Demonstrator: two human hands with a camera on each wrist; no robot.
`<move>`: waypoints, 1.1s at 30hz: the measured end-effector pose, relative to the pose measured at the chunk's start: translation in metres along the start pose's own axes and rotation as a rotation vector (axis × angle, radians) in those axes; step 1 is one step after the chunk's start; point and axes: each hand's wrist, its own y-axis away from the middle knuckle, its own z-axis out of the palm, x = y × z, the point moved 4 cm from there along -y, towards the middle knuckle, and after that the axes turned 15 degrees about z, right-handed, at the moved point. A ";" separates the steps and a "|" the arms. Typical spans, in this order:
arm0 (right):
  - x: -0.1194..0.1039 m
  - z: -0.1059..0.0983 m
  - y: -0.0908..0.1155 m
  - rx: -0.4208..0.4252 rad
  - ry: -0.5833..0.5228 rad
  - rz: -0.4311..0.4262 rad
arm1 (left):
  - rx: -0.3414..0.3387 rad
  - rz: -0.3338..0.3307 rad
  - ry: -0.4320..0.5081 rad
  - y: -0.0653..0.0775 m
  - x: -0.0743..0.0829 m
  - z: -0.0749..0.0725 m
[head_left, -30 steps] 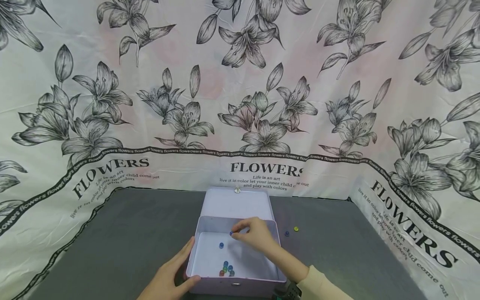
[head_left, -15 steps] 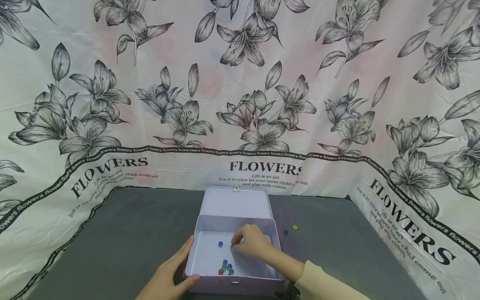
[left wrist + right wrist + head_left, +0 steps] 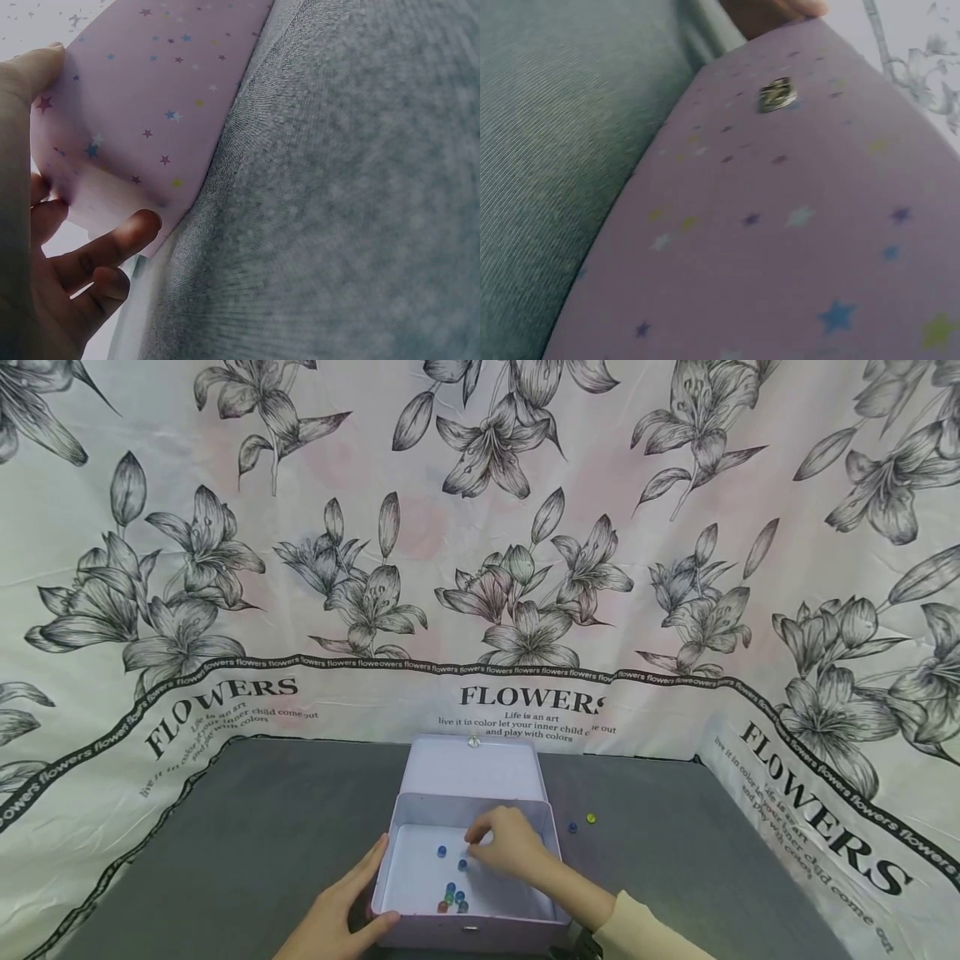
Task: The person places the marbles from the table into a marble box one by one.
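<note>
An open lilac metal box [image 3: 470,928] with star prints stands before me, its lid [image 3: 476,768] tipped back. My left hand [image 3: 337,906] holds its left front corner; the left wrist view shows the thumb at the rim and fingers along the side. Inside, my right hand [image 3: 513,846] hangs above the floor with bent fingers, thumb and index tip slightly apart. Just below those fingertips lies a blue marble [image 3: 462,864]. Another blue marble [image 3: 442,852] lies to its left. Several blue, green and red marbles [image 3: 451,898] cluster near the front wall.
On the dark grey table [image 3: 285,835], right of the box, lie a blue marble [image 3: 573,827] and a yellow one [image 3: 591,818]. A gold clasp [image 3: 778,95] sits on the box front. Flower-printed cloth [image 3: 532,610] stands behind and around the table.
My right hand has lowered a blue marble into the box, let it go on the floor, and lifted slightly. The left hand has kept its hold.
</note>
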 end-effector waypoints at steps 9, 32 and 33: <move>0.005 -0.010 0.001 0.057 -0.119 0.047 | 0.004 0.032 -0.002 0.001 -0.001 0.001; 0.112 -0.093 0.023 0.480 -0.349 0.214 | -0.001 0.016 -0.006 -0.001 -0.003 0.002; 0.117 -0.095 0.023 0.490 -0.343 0.228 | -0.001 0.017 -0.007 -0.001 -0.003 0.001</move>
